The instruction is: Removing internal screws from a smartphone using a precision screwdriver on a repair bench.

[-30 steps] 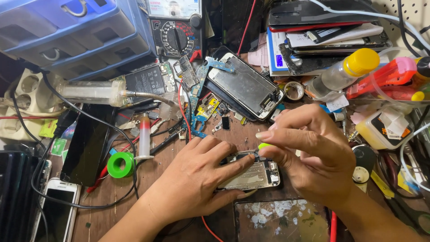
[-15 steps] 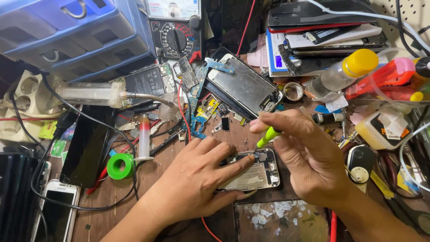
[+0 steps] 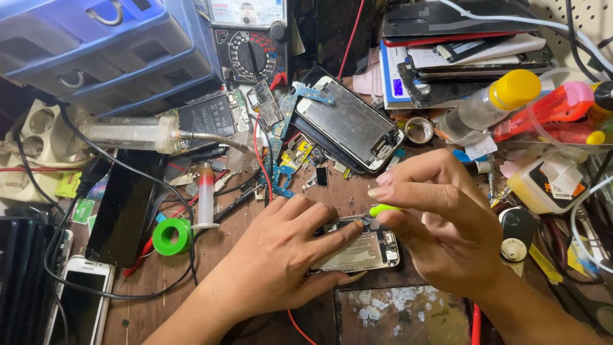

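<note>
Opened phone (image 3: 364,250) lies flat on worktop (image 3: 211,275), centre-front, betw. both hands. Left hand (image 3: 281,259) rests on phone's left half, fingers spread, pressing it down. Right hand (image 3: 440,230) pinches green-handled screwdriver (image 3: 383,209), tip at phone's top edge. Green tape roll (image 3: 170,236) lies well left.

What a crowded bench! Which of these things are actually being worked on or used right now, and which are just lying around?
In use:
- opened phone, pinned to the bench by the left hand
- green-handled tool, pinched in the right hand, tip at the phone's top end

Lying about:
- green tape roll
- multimeter
- yellow-capped bottle
- white phone
- blue drawer unit
- spare screen panel
</note>
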